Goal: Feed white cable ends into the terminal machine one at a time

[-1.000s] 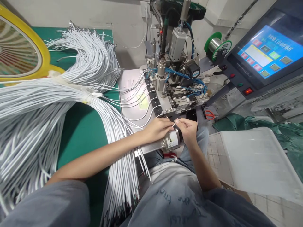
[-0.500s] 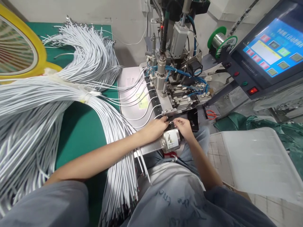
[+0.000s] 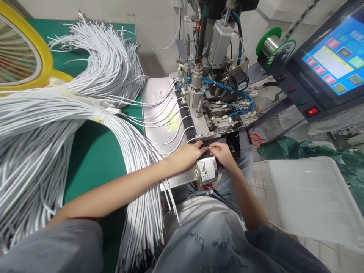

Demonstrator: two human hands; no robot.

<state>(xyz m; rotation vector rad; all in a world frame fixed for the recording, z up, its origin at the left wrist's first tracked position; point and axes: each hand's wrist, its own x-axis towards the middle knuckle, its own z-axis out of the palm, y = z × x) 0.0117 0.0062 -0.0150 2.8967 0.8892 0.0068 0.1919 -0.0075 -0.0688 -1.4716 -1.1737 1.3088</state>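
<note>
My left hand (image 3: 193, 152) is closed at the front end of the machine (image 3: 196, 110), its fingers around the end of a white cable (image 3: 182, 146). Close beside it on the right, my right hand (image 3: 220, 151) pinches a small metallic piece too small to name. The fingertips of both hands nearly meet. Just below them sits a metal cylinder (image 3: 207, 170) with a white label. Several white cables run from the tied bundle (image 3: 99, 113) across the metal plate (image 3: 153, 91) into the black slots along the machine's left side.
Loose cable ends (image 3: 148, 220) hang over the front edge. A yellow-rimmed fan (image 3: 47, 57) stands at the left. On the right are a solder spool (image 3: 274, 47), a touch screen (image 3: 335, 57), a dark phone (image 3: 233, 144), red-handled scissors (image 3: 256, 139) and a white plastic bin (image 3: 313, 197).
The view has shifted slightly, so the machine and screen appear farther right. Both hands stay together at the same spot, with small finger movements.
</note>
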